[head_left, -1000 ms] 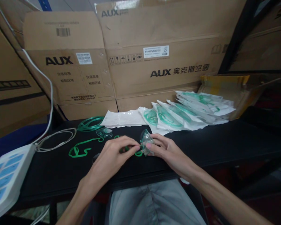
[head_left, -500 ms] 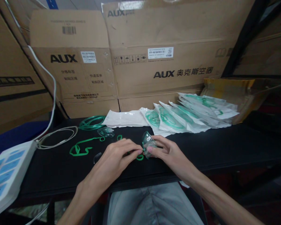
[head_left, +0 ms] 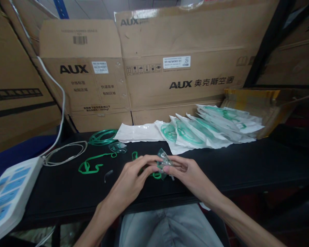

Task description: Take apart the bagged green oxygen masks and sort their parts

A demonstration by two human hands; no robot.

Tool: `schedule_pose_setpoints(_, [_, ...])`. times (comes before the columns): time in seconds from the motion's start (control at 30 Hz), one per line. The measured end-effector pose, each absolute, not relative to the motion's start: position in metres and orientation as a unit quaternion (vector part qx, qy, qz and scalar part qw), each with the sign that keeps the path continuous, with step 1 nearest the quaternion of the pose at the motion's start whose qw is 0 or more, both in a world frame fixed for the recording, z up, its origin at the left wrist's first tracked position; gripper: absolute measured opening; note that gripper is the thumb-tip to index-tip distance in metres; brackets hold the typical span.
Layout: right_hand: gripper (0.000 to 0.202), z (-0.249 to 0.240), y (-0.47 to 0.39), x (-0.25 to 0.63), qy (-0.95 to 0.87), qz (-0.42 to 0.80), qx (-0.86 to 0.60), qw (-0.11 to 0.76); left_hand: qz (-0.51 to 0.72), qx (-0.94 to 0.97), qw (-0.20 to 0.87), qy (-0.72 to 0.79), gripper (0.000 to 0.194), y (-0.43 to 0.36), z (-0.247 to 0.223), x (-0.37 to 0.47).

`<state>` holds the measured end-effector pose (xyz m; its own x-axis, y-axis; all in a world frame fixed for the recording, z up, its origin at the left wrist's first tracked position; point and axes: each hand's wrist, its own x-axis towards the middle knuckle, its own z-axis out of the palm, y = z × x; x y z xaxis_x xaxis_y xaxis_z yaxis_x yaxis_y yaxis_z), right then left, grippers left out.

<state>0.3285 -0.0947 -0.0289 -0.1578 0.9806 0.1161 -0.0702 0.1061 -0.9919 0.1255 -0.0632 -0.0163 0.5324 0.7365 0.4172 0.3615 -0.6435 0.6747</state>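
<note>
Above the black table's front part, a clear, green-tinted oxygen mask [head_left: 164, 157] is held between my two hands. My left hand [head_left: 137, 173] pinches its left side between thumb and fingers. Closed around the right side is my right hand [head_left: 189, 171], thumb in front. My fingers cover much of the mask. A green strap loop [head_left: 157, 175] shows just below it, partly hidden. Another green loop [head_left: 135, 155] appears behind my left hand. Left of the hands lie a green elastic strap [head_left: 89, 168], a small clear bent piece [head_left: 108, 174] and a clear plastic part [head_left: 118, 147].
Coiled green tubing [head_left: 102, 138] lies at the back left beside a flat white packet [head_left: 140, 132]. Several packed mask pouches [head_left: 187, 132] fan out at back right. A white power strip [head_left: 16, 192] and a cable coil [head_left: 65, 154] occupy the left. Cardboard [head_left: 149, 89] stands behind.
My left fingers have moved from the mask's edge onto its side, and the mask has turned between my hands. The view has shifted slightly, uncovering more of the small clear bent piece.
</note>
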Motion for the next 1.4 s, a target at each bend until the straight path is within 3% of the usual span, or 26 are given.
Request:
schedule_pose_setpoints(0.13, [0.048,-0.036,-0.095,0.329,-0.564,0.492,-0.442,0.493,0.341,0.831,0.293,0.328,0.023,-0.063,-0.018,0.126])
schedule_pose_setpoints(0.2, [0.052,-0.039,-0.097,0.331,-0.579,0.404,-0.472,0.528,0.344,0.825,0.293,0.341,0.023,-0.065,-0.017,0.126])
schedule_pose_setpoints(0.3, [0.026,-0.039,-0.101,0.334,-0.644,0.217,-0.479,0.556,0.341,0.822,0.280,0.359,0.025,-0.067,-0.015,0.126])
schedule_pose_setpoints(0.37, [0.011,-0.037,-0.102,0.334,-0.687,0.164,-0.458,0.540,0.341,0.826,0.266,0.362,0.028,-0.069,-0.015,0.127])
schedule_pose_setpoints(0.8, [0.005,-0.031,-0.090,0.328,-0.744,0.192,-0.418,0.485,0.337,0.844,0.218,0.357,0.031,-0.067,-0.023,0.127])
schedule_pose_setpoints(1.13, [0.013,-0.032,-0.088,0.326,-0.780,0.150,-0.422,0.437,0.346,0.846,0.160,0.373,0.013,-0.071,-0.020,0.135])
schedule_pose_setpoints(1.4, [0.013,-0.030,-0.095,0.339,-0.778,0.132,-0.442,0.425,0.329,0.850,0.141,0.385,0.013,-0.074,-0.020,0.139])
